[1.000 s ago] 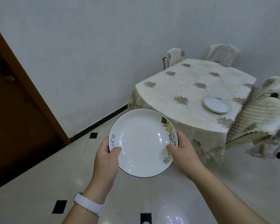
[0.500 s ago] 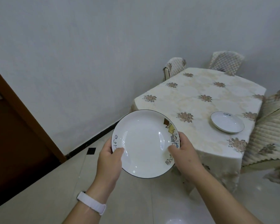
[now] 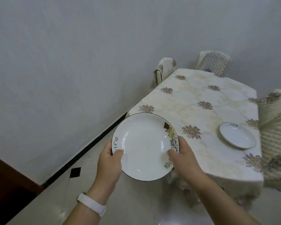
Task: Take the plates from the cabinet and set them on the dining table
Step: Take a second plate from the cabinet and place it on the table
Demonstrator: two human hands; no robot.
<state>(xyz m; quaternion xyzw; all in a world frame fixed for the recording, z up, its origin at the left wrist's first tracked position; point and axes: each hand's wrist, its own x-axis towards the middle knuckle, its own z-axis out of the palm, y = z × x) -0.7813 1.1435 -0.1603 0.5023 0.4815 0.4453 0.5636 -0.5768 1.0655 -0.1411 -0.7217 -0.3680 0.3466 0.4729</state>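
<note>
The plate (image 3: pixel 144 146) was held level in the air just short of the dining table (image 3: pixel 199 101), the left hand (image 3: pixel 109 161) and right hand (image 3: pixel 184 157) each closed on opposite rims with thumbs on top. To do this well, the carrier needed to keep it flat, clear the table's near corner, and lower it gently onto bare cloth well apart from the second plate (image 3: pixel 238 137) lying there.

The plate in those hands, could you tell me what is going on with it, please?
A person is carrying a white plate with both hands, the left hand on its left rim and the right hand on its right rim. It is held in the air at the near corner of the table, not yet set down. A second plate already lies on the table near its right edge.
</note>
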